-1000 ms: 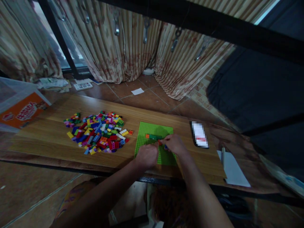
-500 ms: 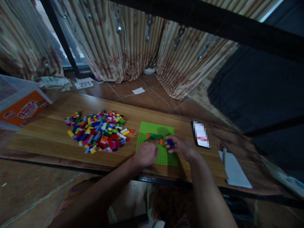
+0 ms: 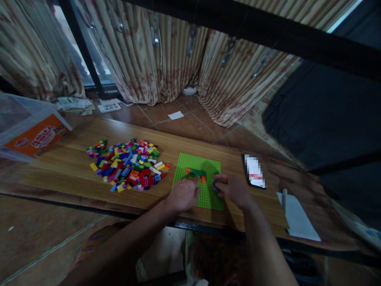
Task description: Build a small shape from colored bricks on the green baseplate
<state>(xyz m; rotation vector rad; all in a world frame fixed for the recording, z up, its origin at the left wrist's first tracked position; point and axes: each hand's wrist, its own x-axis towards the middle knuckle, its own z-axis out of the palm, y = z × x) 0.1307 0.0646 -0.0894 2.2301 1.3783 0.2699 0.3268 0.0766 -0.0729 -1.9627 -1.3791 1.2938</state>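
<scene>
A light green studded baseplate [image 3: 209, 201] lies on the table below my hands. On it stands a row of toy bricks: a dark green brick [image 3: 196, 172] with an orange brick [image 3: 188, 171] at its left end and another orange brick [image 3: 203, 179] at its right end. My left hand [image 3: 183, 194] rests over the plate with its fingers curled, the index finger by the right orange brick; what it grips, if anything, is hidden. Over the plate's right edge, my right hand [image 3: 231, 188] pinches a blue brick [image 3: 216, 186], mostly covered by the fingers.
A wide pile of mixed bricks [image 3: 127, 165] spreads left of the plate. A phone [image 3: 254, 171] lies to the right, and white paper [image 3: 302, 218] sits at the table's right end. At the far left stands a clear plastic box [image 3: 35, 135] with an orange label.
My right hand has shifted slightly right, away from the brick row, and its fingers now cover more of the blue brick. My left hand stays by the row. The whole view has shifted slightly.
</scene>
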